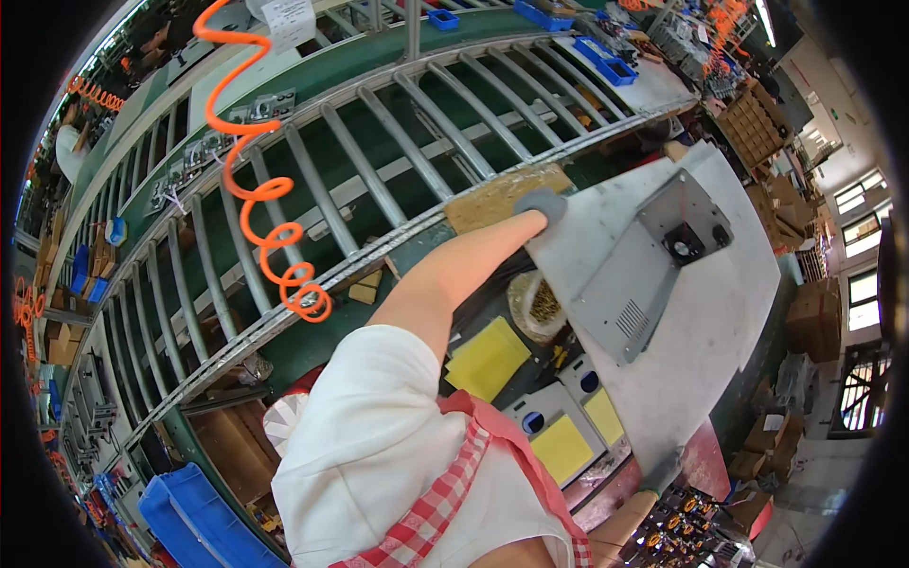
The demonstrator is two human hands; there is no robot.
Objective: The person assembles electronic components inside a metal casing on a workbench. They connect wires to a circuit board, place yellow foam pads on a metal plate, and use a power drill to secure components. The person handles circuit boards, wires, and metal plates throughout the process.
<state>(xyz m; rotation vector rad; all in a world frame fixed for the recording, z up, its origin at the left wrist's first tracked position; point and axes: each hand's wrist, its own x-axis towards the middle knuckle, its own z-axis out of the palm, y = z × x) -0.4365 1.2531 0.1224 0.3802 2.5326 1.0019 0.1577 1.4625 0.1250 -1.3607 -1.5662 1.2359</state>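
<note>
Both gloved hands carry a large grey metal panel by opposite edges, balancing its width. Left fingers are clamped on the far edge; right fingers grip the near edge. A bracket sits between them, above the counter.

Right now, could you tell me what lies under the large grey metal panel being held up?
Beneath the metal panel show yellow pads and a bag of small brass parts; whatever lies under its middle is covered.

White paper tag, brown cartons
</note>
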